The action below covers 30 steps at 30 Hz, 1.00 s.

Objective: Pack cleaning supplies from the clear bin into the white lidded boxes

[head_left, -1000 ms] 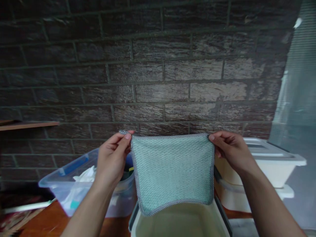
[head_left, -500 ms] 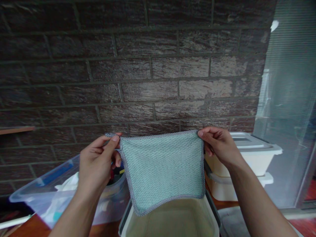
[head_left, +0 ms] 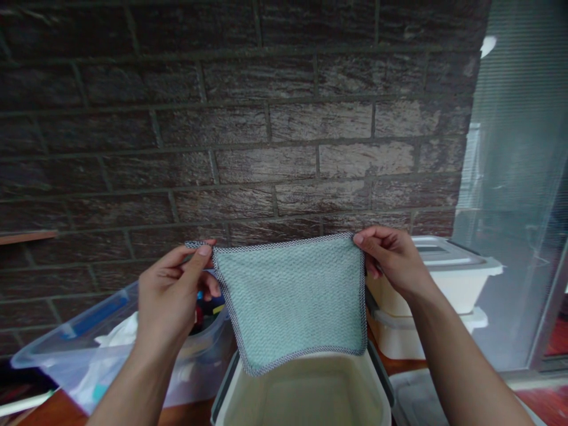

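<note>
A pale green textured cloth [head_left: 293,299] with a black-and-white checked border hangs spread between my two hands. My left hand [head_left: 175,290] pinches its upper left corner between thumb and forefinger, the other fingers curled loosely. At the upper right corner, my right hand [head_left: 390,257] pinches the edge the same way. The top edge is stretched nearly straight, while the lower edge hangs free and slightly curved. Below and partly behind the cloth stands a cream plastic bin [head_left: 310,393] with grey handles, its top uncovered.
To the left is a clear plastic tub [head_left: 57,352] holding white fabric and small coloured items. Lidded cream boxes [head_left: 448,290] are stacked on the right, with a grey lid [head_left: 417,396] lying nearer. Behind rises a dark brick wall [head_left: 266,118]; a glass panel [head_left: 510,207] stands at right.
The cloth's lower left corner has swung up slightly. Both hands keep their pinch on the corners, and the whole view has shifted a little.
</note>
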### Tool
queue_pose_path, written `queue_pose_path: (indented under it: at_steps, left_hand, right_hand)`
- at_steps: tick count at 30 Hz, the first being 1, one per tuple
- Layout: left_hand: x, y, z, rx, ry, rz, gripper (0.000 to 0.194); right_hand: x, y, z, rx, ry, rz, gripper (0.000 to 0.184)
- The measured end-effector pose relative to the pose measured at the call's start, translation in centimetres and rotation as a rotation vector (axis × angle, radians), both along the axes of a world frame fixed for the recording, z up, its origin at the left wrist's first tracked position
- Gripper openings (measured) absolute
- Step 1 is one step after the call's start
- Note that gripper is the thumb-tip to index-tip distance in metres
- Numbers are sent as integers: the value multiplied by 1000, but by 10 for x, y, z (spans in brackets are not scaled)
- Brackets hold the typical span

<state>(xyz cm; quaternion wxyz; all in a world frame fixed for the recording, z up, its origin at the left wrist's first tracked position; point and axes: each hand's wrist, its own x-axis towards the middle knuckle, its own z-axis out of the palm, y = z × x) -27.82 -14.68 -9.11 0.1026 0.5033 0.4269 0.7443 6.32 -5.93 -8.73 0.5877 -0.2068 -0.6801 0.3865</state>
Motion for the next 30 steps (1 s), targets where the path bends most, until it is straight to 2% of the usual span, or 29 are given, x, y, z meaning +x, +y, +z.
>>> queue_pose_path:
  at_steps: [19,30]
  left_hand:
    - [1,-1,1,9,-18,2,25]
    - [-1,0,1,87,7,24,18]
  right_hand:
    - [-1,0,-1,-15,-22,-23,25]
    - [5,9,-11,15,-55,-198,22]
